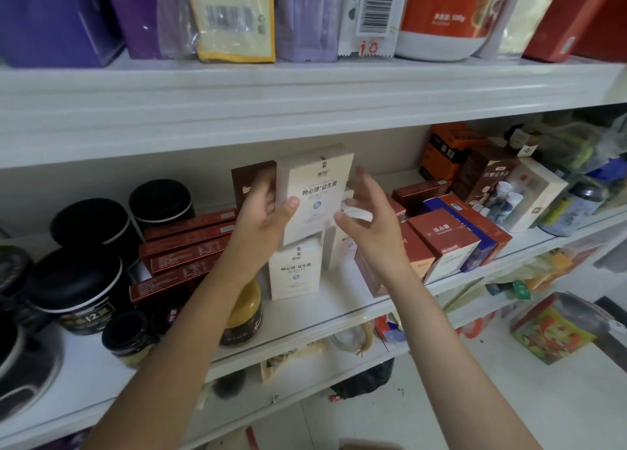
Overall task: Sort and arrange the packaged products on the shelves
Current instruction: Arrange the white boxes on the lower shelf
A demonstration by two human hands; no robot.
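Note:
A cream box (317, 192) with dark lettering is held up above the middle shelf (332, 310); my left hand (263, 212) grips its left edge, thumb across the front. My right hand (369, 219) hovers just right of the box with fingers spread, holding nothing. Below stands a matching cream box (295, 268) upright on the shelf, with another cream box (339, 249) beside it. A brown box (246, 180) stands behind my left hand.
Flat red boxes (190, 242) are stacked at the left beside black-lidded jars (79, 287). Red and blue boxes (451, 242) crowd the right. A yellow-lidded jar (246, 310) sits near the front edge. Pouches and purple boxes (234, 15) fill the upper shelf.

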